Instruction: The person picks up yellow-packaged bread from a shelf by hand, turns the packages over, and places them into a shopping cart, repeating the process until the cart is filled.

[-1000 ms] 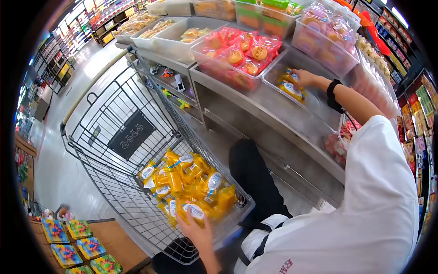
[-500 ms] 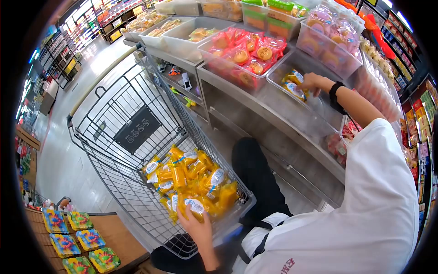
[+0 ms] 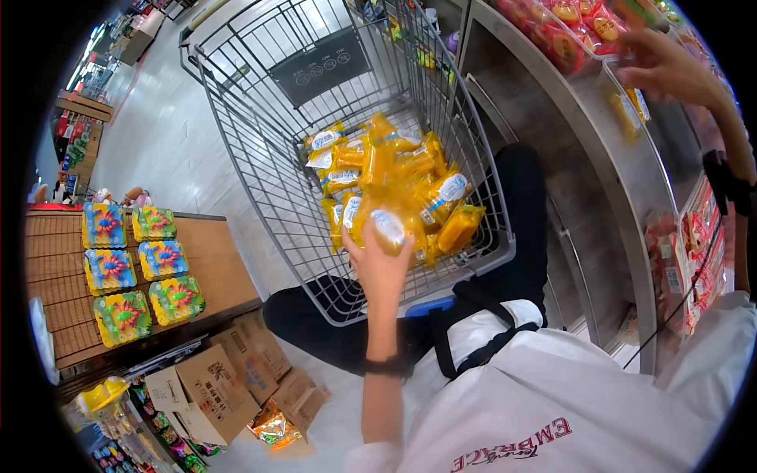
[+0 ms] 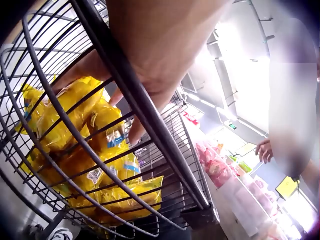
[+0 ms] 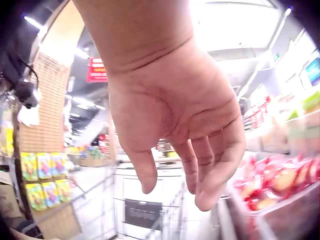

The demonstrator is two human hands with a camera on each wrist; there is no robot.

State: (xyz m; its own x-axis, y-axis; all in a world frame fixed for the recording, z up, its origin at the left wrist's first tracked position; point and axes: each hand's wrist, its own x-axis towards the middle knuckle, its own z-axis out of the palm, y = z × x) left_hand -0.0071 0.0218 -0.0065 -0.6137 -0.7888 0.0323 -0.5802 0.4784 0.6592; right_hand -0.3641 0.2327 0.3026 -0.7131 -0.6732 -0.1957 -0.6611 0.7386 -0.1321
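Note:
Inside the wire shopping cart (image 3: pixel 274 217) lies a heap of yellow packaged items (image 3: pixel 378 162), also seen through the wires in the left wrist view (image 4: pixel 107 160). My left hand (image 3: pixel 382 264) grips one yellow packet (image 3: pixel 388 229) at the heap's near side, thumb and fingers around it. My right hand (image 3: pixel 670 71) is raised over the shelf, beside the bin with a few yellow packets (image 3: pixel 631 110). The right wrist view shows this hand (image 5: pixel 175 110) with relaxed, bent fingers and nothing in them.
A bin of red packets (image 3: pixel 579 31) borders the yellow packets' bin. The metal shelf edge (image 3: pixel 583 134) runs along the cart's right. At left stands a wooden display (image 3: pixel 221 260) with colourful packs (image 3: pixel 150 260); cardboard boxes (image 3: pixel 217 386) lie below. Crossed legs in dark trousers are under the cart.
The head view has swung down and left, bringing the cart to the middle. My right hand has lifted off the yellow packets in the bin. My left hand still holds its packet.

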